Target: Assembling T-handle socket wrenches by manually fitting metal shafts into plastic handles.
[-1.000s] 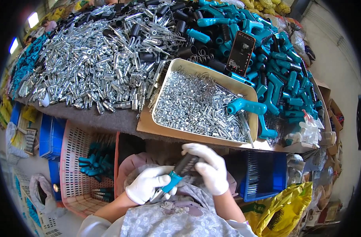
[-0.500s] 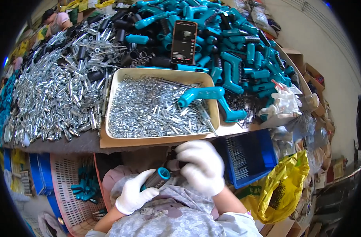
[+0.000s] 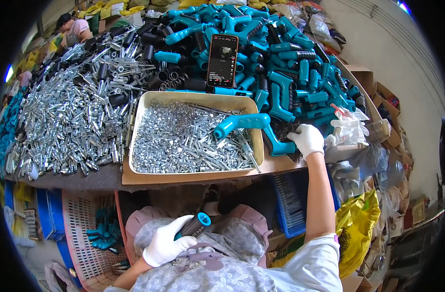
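My left hand (image 3: 165, 244), in a white glove, is wrapped round a teal-and-black tubular handle (image 3: 194, 227). The handle's round open end tilts up and to the right, over my lap. On the table's right part my gloved right hand (image 3: 308, 140) reaches into a patch of small dark springs (image 3: 282, 128). Its fingers are bent and pressed together; whatever lies between them is too small to make out. Just left of those fingers is an angled teal tool housing (image 3: 243, 122), lying over the right rim of a cream tray (image 3: 198, 172) full of small metal parts.
A phone (image 3: 222, 61) leans behind the tray against a heap of teal and black housings (image 3: 281, 95). Loose metal parts (image 3: 71, 112) cover the table's left. White gloves (image 3: 349, 126) lie at right. Below are a blue bin (image 3: 291, 204), a pink basket (image 3: 88, 233) and a yellow bag (image 3: 361, 228).
My right hand has moved from beside the handle, over my lap, up and right to the springs on the table. My left hand keeps its hold on the handle.
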The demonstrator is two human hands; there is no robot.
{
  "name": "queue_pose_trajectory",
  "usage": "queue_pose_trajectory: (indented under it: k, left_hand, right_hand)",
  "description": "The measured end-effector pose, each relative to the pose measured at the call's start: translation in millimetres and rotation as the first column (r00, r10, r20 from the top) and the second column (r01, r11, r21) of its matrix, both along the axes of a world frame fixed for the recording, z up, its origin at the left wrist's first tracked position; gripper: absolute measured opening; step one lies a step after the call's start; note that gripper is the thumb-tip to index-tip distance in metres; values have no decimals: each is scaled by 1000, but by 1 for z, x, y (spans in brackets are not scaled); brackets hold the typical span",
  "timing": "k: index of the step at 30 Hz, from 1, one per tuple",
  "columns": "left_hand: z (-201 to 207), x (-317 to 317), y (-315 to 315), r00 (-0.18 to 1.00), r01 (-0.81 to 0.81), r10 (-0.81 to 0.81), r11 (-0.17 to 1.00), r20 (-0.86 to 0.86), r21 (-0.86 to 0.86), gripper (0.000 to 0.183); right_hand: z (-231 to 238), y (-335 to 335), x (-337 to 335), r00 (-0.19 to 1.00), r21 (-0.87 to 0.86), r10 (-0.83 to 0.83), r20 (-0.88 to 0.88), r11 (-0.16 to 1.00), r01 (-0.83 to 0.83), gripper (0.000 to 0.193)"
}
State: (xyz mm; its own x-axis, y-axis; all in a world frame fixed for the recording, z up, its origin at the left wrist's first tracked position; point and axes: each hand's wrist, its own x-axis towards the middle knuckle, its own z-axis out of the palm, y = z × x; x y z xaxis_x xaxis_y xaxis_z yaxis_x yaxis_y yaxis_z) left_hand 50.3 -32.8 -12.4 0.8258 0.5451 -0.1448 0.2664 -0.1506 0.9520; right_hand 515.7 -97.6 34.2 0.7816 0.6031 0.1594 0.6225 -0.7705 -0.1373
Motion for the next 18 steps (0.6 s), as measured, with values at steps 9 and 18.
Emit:
queue_pose_trajectory:
  k: [9, 18]
  left_hand:
    - [5, 0, 0, 1000, 8, -8, 1000, -17, 25, 66]
    - [6, -3, -2, 1000, 6, -6, 996, 0, 87, 66]
  right_hand:
    - [-6, 0, 29, 991, -35, 44, -123, 998, -49, 36]
    - [3, -1, 24, 962, -3, 80, -261, 996, -84, 41]
